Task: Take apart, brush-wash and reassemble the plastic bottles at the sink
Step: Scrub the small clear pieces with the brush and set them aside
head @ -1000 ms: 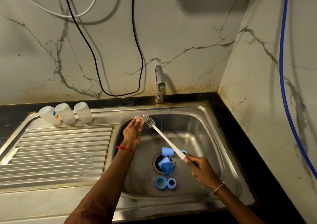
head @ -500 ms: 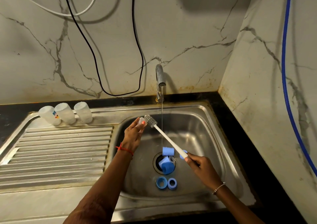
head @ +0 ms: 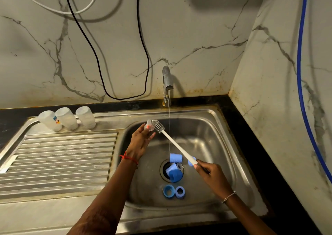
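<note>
Steel sink (head: 221, 126) set in a black countertop (head: 255, 144), in a corner of stained, grey-veined marble wall (head: 197, 27). Ribbed drainboard (head: 62, 159) on the left, wet basin on the right. Tap (head: 167, 80) at the far rim, with a thin stream falling from it to the basin floor.

Left hand (head: 141, 141) raised over the far left of the basin, fingers mostly extended, fingertips pinching a small clear piece, probably a teat (head: 148, 126); detail too fine to be sure. Right hand (head: 210, 173) nearer and to the right, curled round the near end of the white brush (head: 177, 146). The bristle head touches the teat, just left of the stream.

Three clear bottles (head: 66, 117) stand upside down in a row on the far edge of the drainboard, leaning slightly.

Blue caps (head: 175, 158) lie at and in the drain (head: 162, 170); one more blue piece is half hidden behind the brush handle. Two blue rings (head: 168, 191) lie side by side, nearer than the drain.

Black cable (head: 100, 63) loops down the far wall, white cable (head: 86, 6) above it. Blue hose (head: 301, 54) runs down the right wall.
</note>
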